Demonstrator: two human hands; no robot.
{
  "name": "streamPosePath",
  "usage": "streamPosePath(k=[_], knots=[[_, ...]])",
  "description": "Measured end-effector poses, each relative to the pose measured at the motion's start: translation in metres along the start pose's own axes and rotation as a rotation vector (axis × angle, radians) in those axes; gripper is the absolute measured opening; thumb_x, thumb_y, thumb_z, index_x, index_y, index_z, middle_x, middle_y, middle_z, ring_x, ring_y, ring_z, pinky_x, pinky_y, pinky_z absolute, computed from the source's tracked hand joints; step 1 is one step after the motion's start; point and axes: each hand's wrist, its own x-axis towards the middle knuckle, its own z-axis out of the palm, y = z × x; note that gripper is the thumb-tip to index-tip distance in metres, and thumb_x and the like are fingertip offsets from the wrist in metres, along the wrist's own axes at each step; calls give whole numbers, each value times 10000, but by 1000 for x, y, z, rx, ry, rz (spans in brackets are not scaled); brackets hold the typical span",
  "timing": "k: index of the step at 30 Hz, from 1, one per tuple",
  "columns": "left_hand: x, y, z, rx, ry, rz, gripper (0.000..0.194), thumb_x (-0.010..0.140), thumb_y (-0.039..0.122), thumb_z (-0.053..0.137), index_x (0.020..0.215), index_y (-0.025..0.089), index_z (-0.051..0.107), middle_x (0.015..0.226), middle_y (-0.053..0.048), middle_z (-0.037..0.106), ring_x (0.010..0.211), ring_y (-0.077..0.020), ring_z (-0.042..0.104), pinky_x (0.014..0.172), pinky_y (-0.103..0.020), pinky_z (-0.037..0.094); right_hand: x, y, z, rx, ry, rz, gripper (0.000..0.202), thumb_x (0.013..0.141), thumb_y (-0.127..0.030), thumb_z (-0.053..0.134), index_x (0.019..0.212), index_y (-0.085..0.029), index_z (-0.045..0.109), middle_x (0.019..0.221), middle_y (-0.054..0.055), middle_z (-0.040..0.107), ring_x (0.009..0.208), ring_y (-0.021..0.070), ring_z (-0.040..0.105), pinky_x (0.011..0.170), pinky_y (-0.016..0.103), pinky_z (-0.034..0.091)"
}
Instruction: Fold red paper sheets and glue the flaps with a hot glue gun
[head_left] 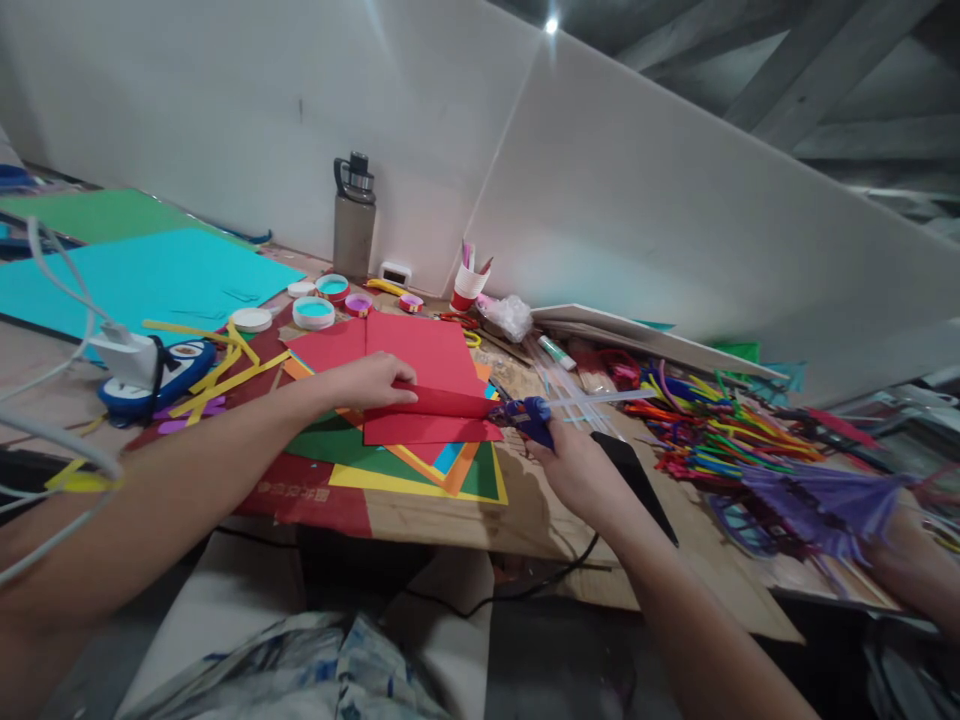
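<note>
My left hand (386, 382) has its fingers curled over a sheet of red paper (427, 350), at a raised fold near its front edge. My right hand (574, 460) grips a blue hot glue gun (532, 415), with a long translucent glue stick (600, 398) jutting from its back. The gun's tip is at the right end of the red fold; whether it touches the paper I cannot tell. Under the red paper lie several coloured sheets, among them a green sheet (330, 440) and a yellow sheet (420, 485).
Behind stand a grey bottle (354, 220), small tubs of blue (313, 312) and purple, and a cup of pens (470, 287). Pipe cleaners (720, 425) pile up at right, where another person's hand (915, 550) holds a purple pleated piece (832, 505). White cables (56, 440) cross the left.
</note>
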Motion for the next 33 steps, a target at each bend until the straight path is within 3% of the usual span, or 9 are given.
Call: streamPosePath(k=[9, 14, 22, 33], knots=[[-1, 0, 0, -12, 1, -2, 282, 794, 395, 484, 745, 158, 629, 687, -17, 615, 620, -134, 503, 567, -238, 291, -1, 1, -1, -58, 3, 50, 269, 894, -295, 435, 1083, -136, 540, 942, 148, 665, 860, 250, 627, 652, 287, 359], [-2, 1, -2, -8, -8, 7, 272, 792, 390, 489, 708, 161, 610, 650, -6, 576, 594, -127, 475, 553, -241, 284, -3, 4, -1, -25, -18, 41, 246, 889, -307, 436, 1023, -146, 565, 940, 140, 662, 856, 245, 620, 658, 285, 367], [-2, 0, -3, -22, -12, 0, 262, 784, 382, 494, 715, 160, 617, 648, -8, 576, 592, -127, 475, 547, -237, 290, 1, -5, -2, -13, -39, 29, 277, 884, -312, 454, 1087, -153, 557, 961, 137, 671, 889, 243, 621, 662, 280, 369], [-3, 1, -3, -37, 7, 17, 266, 777, 377, 497, 693, 157, 620, 621, -3, 557, 571, -121, 455, 536, -235, 286, 4, 7, -4, -36, -13, 58, 260, 881, -302, 446, 1024, -130, 578, 927, 138, 664, 849, 230, 617, 641, 276, 363]])
